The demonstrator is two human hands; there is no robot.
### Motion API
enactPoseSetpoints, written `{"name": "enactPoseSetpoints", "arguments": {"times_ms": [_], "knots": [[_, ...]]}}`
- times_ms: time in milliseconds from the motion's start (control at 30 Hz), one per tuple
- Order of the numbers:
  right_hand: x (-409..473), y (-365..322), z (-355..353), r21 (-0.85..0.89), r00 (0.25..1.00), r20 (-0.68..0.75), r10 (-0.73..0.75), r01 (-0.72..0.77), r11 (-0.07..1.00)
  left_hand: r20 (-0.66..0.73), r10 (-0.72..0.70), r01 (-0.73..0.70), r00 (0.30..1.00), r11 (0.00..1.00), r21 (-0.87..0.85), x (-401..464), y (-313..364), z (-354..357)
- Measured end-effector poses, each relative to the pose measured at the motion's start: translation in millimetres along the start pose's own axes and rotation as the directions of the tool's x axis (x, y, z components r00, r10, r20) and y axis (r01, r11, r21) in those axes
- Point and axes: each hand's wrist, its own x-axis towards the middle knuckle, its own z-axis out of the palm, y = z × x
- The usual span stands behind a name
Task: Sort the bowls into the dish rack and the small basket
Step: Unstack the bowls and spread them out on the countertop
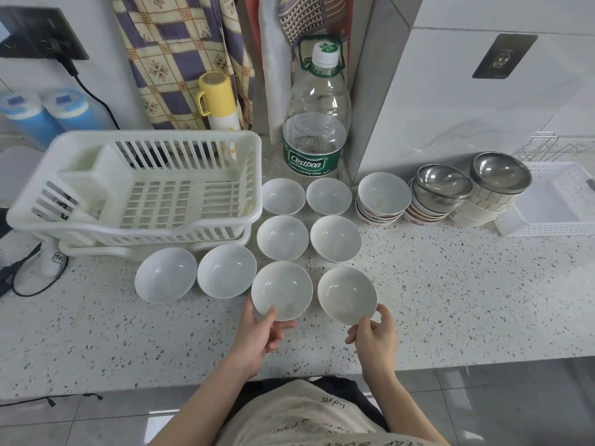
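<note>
A speckled countertop (450, 300) is shown from above, bearing all items. At the left, a white dish rack (135, 188) is seen, with nothing visible in it. At the far right, a small white basket (560, 201) is partly cut off by the frame edge; no bowl is seen inside it. Behind, a large water bottle (317, 114) is stood upright. Between rack and basket, three stacks of bowls are placed: a patterned stack (383, 197), a steel-topped stack (438, 194) and a second steel-topped stack (495, 188) touching the basket. Eight white bowls are laid singly. The near-left bowl (281, 289) is pinched at its near rim by the left hand (260, 336), and the near-right bowl (347, 294) is pinched likewise by the right hand (376, 336).
</note>
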Motion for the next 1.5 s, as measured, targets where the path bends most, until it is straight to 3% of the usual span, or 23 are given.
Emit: {"name": "enactPoseSetpoints", "arguments": {"times_ms": [433,800,1500], "knots": [[2,3,5,0.070,0.997,0.049,0.057,-0.060,0.996,0.047,-0.076,0.079,0.996,0.995,-0.062,-3,-2,-4],[3,0,10,0.061,0.997,0.038,0.064,-0.066,0.996,0.083,-0.087,0.087,0.993,0.996,0.002,-4,0,-11],[-5,0,16,0.246,0.984,0.014,0.176,-0.174,0.954,0.129,-0.104,0.107,0.986,0.994,-0.016,-4,4,-15]]}}
